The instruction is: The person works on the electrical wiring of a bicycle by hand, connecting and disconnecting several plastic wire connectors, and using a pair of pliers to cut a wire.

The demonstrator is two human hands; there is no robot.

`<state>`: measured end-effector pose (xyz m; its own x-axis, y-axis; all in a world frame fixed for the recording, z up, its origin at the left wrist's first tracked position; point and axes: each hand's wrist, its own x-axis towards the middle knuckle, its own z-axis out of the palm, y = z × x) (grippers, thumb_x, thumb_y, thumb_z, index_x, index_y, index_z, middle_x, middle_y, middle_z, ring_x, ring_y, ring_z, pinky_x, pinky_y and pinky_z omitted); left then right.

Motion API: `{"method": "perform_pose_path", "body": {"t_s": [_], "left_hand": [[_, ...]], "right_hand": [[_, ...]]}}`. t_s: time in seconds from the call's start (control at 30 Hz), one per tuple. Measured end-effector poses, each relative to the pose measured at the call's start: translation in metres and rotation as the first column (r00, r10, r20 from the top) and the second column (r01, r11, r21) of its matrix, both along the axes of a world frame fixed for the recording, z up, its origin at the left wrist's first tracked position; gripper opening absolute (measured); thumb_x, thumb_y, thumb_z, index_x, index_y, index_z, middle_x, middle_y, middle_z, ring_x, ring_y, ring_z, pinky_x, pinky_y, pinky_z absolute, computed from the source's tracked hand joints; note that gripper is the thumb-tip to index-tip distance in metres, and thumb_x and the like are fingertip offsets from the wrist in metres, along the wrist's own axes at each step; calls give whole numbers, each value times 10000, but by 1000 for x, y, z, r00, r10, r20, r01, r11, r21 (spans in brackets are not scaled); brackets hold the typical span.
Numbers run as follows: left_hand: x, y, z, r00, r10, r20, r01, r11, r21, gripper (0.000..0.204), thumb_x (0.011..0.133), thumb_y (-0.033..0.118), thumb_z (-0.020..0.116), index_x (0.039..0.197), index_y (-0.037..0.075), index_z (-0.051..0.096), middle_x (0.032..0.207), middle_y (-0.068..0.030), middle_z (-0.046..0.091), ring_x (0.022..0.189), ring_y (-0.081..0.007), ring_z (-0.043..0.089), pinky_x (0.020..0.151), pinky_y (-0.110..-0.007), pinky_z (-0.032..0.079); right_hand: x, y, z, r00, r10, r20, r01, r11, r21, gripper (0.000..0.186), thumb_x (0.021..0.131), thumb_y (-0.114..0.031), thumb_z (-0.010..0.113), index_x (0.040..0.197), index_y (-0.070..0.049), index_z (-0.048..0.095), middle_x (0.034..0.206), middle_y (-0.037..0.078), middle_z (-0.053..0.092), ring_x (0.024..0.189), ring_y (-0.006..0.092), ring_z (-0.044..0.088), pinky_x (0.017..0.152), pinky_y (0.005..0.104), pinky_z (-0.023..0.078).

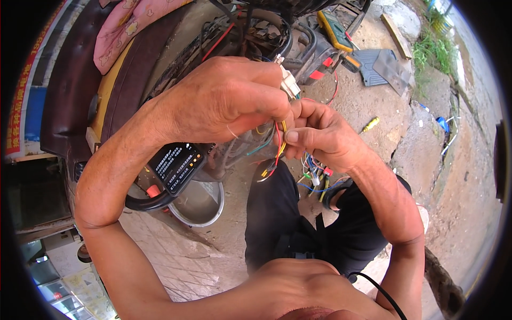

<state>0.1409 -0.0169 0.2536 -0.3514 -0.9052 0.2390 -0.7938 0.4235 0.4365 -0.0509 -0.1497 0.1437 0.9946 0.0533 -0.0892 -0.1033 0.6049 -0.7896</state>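
Observation:
My left hand (240, 98) is closed on a bundle of wires just below a white plastic connector (289, 81), its fingertips mostly hidden. Touching it from the right, my right hand (314, 130) pinches thin yellow and red wires (277, 156) between thumb and fingers; their loose ends hang below. A teal wire (258, 146) sticks out left of them. More coloured wires and small connectors (316, 175) dangle beneath my right hand, near my knee. Behind both hands is the dark frame (245, 32) of what looks like a vehicle.
Left are a padded seat (69, 90), pink cushion (125, 29), lit phone (176, 165) and metal basin (213, 213). Upper right, a yellow meter (333, 29), grey plastic piece (366, 66) and wooden board (394, 34). A yellow screwdriver (372, 123) lies on cracked concrete (405, 144).

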Motion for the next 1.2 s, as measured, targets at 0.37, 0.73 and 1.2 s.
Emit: {"method": "perform_pose_path", "body": {"t_s": [0.37, 0.73, 1.2], "left_hand": [[1, 1, 0, 1000, -12, 2, 12, 1000, 18, 249, 754, -67, 735, 955, 76, 699, 806, -53, 570, 733, -265, 596, 627, -379, 460], [1, 1, 2, 996, 25, -85, -20, 998, 63, 272, 764, -111, 686, 962, 75, 680, 808, -61, 529, 723, -262, 561, 627, -368, 442], [0, 0, 4, 990, 95, -109, -84, 991, 104, 284, 764, -119, 696, 962, 83, 677, 805, -62, 520, 740, -261, 556, 651, -365, 448]], "right_hand": [[2, -2, -1, 999, 27, 32, -27, 1000, 0, 249, 875, -90, 719, 1108, -30, 655, 980, 35, 719, 778, 80, 611, 713, 230, 483], [-6, -9, -2, 998, 48, -38, -46, 998, 52, 174, 882, -137, 674, 1011, -33, 620, 873, 65, 682, 774, 129, 644, 689, 250, 504], [-11, -17, -8, 997, 80, 21, -81, 996, 28, 222, 913, -208, 739, 1013, -35, 643, 892, 71, 722, 757, 113, 661, 670, 231, 512]]}}
